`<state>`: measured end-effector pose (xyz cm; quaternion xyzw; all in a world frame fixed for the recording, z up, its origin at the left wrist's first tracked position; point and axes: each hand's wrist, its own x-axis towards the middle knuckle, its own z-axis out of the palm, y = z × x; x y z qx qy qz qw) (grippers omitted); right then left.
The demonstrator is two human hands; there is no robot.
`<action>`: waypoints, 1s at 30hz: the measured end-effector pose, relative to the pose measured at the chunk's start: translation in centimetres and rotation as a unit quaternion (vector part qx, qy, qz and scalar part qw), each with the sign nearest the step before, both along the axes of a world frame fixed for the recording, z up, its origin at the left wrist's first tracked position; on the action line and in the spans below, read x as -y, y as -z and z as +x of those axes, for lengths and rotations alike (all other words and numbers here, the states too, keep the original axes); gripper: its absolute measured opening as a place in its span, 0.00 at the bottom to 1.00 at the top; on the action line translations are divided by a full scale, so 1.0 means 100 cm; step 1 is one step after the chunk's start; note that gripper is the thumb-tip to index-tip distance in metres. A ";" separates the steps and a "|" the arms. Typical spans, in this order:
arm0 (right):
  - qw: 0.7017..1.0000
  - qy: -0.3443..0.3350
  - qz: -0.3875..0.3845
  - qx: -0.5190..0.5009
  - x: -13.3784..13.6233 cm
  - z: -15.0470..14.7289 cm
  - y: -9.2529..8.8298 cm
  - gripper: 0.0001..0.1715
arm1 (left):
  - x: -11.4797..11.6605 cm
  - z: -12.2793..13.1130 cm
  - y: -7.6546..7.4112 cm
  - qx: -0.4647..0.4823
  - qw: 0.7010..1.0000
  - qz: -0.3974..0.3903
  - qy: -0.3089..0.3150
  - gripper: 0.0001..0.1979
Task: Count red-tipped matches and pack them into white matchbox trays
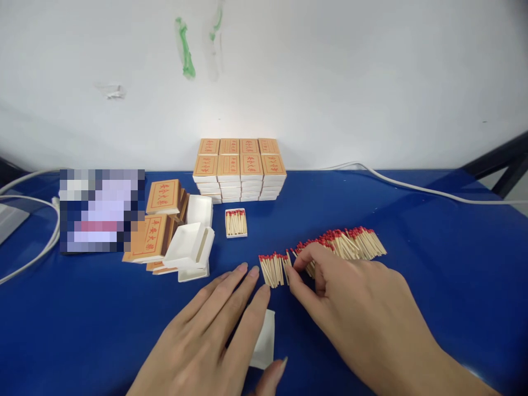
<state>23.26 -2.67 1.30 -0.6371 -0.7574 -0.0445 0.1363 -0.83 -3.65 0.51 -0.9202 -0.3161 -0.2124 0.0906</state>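
My left hand (223, 330) lies palm down with fingers stretched out, its index fingertip against the left end of a small row of matches (272, 271). Under that hand, partly hidden, is a white matchbox tray (265, 341). My right hand (350, 297) has thumb and index finger drawn together in a pinch at the row's right end, on matches whose number I cannot tell. Behind its knuckles spreads a larger pile of red-tipped matches (350, 243). One small tray filled with matches (236, 224) sits farther back.
Several closed orange matchboxes (240, 168) are stacked against the white wall (355, 82). Left of centre, orange matchbox sleeves (150, 235) and empty white trays (185, 245) are piled. A blurred-out device (103, 212) and white cables (412, 184) lie on the blue table (445, 264).
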 end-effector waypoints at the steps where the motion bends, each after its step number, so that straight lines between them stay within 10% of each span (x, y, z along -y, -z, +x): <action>1: 1.000 -0.002 -0.002 -0.001 0.000 0.000 0.000 0.11 | 0.000 0.000 0.000 -0.002 1.000 -0.001 0.001 0.22; 30: 1.000 -0.005 -0.028 0.007 0.001 0.012 -0.004 0.12 | 0.001 -0.001 -0.001 -0.006 1.000 -0.008 0.003 0.22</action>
